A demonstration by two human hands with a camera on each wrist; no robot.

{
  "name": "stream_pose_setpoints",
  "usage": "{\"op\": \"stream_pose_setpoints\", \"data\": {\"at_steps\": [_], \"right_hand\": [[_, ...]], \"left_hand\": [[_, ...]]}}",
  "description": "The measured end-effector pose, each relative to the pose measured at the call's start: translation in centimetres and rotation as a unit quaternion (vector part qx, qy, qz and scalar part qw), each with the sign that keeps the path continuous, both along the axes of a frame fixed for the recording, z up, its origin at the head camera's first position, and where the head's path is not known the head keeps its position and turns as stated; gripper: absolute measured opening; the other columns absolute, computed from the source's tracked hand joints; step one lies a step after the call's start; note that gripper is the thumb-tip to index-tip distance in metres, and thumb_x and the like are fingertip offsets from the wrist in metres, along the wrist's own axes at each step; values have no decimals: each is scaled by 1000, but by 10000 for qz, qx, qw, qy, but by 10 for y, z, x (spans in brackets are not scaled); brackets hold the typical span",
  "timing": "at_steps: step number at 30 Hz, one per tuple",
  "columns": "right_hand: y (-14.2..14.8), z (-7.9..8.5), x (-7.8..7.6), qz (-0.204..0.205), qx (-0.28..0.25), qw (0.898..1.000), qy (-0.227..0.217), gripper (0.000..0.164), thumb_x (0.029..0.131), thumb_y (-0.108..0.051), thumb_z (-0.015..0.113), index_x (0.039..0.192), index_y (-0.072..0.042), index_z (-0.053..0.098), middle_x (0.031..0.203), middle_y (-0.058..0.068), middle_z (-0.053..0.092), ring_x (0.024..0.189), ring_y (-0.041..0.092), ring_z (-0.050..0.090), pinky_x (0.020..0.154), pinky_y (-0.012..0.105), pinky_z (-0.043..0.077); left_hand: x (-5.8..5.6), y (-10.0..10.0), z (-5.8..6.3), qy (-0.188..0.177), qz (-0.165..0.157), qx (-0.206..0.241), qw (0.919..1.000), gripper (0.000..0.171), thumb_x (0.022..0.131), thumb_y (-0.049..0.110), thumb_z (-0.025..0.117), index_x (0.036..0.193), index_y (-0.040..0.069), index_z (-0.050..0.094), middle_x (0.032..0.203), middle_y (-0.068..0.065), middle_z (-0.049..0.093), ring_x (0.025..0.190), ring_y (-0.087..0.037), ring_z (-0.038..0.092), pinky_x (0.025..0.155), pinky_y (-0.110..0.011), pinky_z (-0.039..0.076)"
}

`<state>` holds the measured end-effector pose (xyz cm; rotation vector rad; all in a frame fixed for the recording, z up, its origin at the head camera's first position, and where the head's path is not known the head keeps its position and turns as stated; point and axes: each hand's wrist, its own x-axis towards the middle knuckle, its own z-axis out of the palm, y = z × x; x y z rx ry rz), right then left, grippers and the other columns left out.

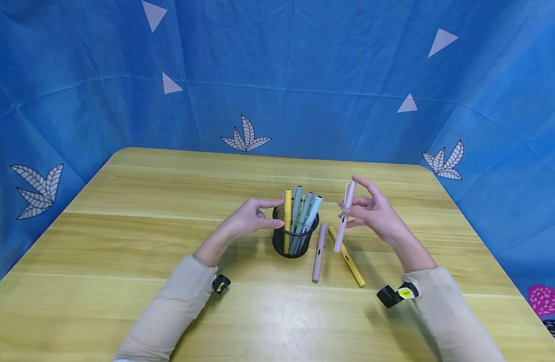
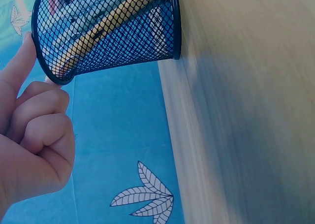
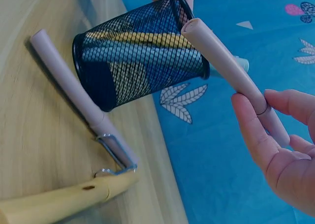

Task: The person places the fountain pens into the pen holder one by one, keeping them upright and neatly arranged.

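Observation:
A black mesh pen holder (image 1: 292, 246) stands upright, with one yellow pen (image 1: 288, 211) and several green and blue pens (image 1: 303, 213) in it. My left hand (image 1: 252, 218) grips its rim from the left, thumb and index finger beside the yellow pen; in the left wrist view the other fingers (image 2: 47, 120) are curled in. Between thumb and fingers my right hand (image 1: 372, 213) pinches a pale pink pen (image 1: 344, 216), raised to the right of the holder and tilted. In the right wrist view that pen's end (image 3: 197, 29) overlaps the holder's rim.
Right of the holder, a mauve pen (image 1: 319, 254) and a second yellow pen (image 1: 348, 259) lie on the wooden table (image 1: 168, 191), their clip ends close together. A blue patterned cloth (image 1: 277, 60) hangs behind and at the sides of the table.

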<state>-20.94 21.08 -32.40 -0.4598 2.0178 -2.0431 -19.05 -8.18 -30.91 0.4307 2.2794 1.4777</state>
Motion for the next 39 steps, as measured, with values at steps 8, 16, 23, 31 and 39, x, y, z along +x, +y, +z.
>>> {"op": "stream_pose_setpoints", "data": {"at_steps": [8,16,23,31,39], "right_hand": [[-13,8,0,-186,-344,9992,87,73,83,12,52,140,-10,13,94,7,63,81,28,64,66,39,51],[-25,9,1,-723,-1320,9868,600,65,83,16,50,135,-13,21,93,8,64,80,21,64,66,35,51],[-34,8,4,-1215,-1745,9728,915,67,81,17,52,134,-15,25,92,9,64,81,21,64,67,35,51],[-45,8,5,-1498,-1626,9663,1320,68,79,17,55,133,-13,29,93,13,64,78,19,63,64,34,52],[-54,5,6,-1536,-1414,9648,1602,59,79,18,55,127,-12,38,90,5,66,74,19,63,62,34,52]], "left_hand": [[0,1,1,-65,19,-25,10000,55,83,13,65,133,9,43,43,8,22,38,-6,20,39,-19,22],[0,0,0,-17,8,-18,10000,55,83,13,65,133,8,43,43,8,22,38,-6,20,39,-19,21],[-4,0,-6,-21,35,-5,10000,54,83,13,64,133,9,43,43,7,22,37,-6,20,39,-19,21],[-20,-2,-31,28,72,16,10000,56,81,21,68,132,19,45,42,7,22,37,-9,19,37,-22,20],[-20,-3,-31,95,48,-7,9999,57,80,23,68,132,19,46,43,7,22,37,-9,20,38,-21,21]]}}
